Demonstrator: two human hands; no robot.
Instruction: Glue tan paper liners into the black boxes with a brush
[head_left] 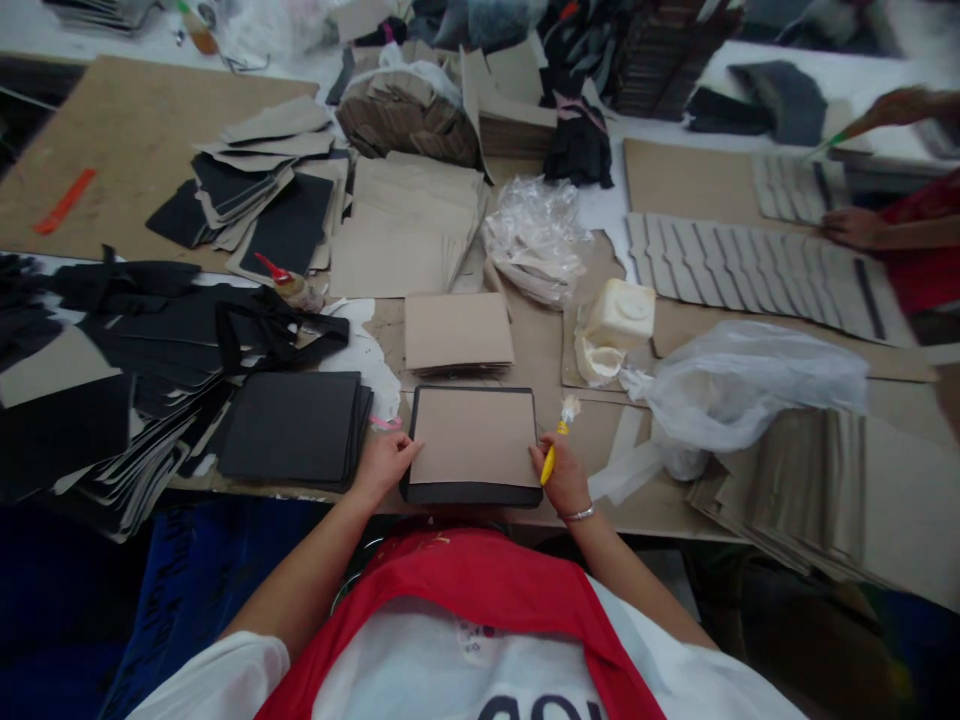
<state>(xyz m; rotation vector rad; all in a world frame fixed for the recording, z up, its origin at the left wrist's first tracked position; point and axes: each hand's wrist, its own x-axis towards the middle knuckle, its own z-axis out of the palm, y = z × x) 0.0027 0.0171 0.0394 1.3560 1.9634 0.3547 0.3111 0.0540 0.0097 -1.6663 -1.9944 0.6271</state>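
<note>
Black sheet (465,494): lying under the tan card (474,437), peeking out in front.
Left hand (388,463): touching the card's left edge; cannot tell if fingers are pinching.
Right hand (565,478): gripping a yellow brush (548,466) beside the card.

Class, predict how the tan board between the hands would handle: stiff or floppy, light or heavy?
The tan board is probably fairly stiff, lying flat with straight edges. It looks thin, so likely light. Resting on the black piece, it may slide if pushed.
</note>
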